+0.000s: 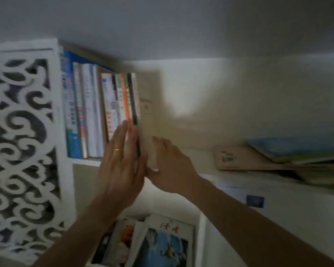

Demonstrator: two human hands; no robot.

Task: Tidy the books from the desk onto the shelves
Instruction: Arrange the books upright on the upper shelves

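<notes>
Nearest the camera, loose magazines lie piled in the lower compartment, not yet stood up. Above them the left hand lies flat and open-fingered against the spines of the upright books on the shelf. The right hand has its grip closed around a pale book at the end of the row, pushing it in beside a dark spine. Farther right, a cardboard box and slumped books rest on the shelf. With nothing bracing the row's open end, the pale book could topple rightward once released.
</notes>
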